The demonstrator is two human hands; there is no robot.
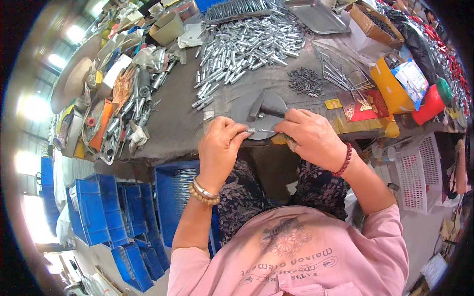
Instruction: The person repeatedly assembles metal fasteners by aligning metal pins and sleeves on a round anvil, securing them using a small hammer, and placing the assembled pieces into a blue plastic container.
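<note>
My left hand (219, 148) pinches a small silver metal sleeve (251, 130) between thumb and fingertips. Facing it, my right hand (313, 132) is closed on a thin metal rod (266, 130) whose tip points toward the sleeve, with a small gap between them. Both hands are over the near edge of a round grey plate (239, 111) on the bench. A dark hammer (256, 105) lies across this plate; its handle runs toward my right hand, and I cannot tell whether they touch. Beyond the plate spreads a big heap of shiny metal tubes (252, 47).
A small pile of dark screw-like parts (306, 81) and several long thin rods (340, 74) lie right of the plate. Tools (140, 93) crowd the left side. A red jar (432, 101) stands at right. Blue bins (96, 209) sit below the bench, left; a white basket (419, 172) right.
</note>
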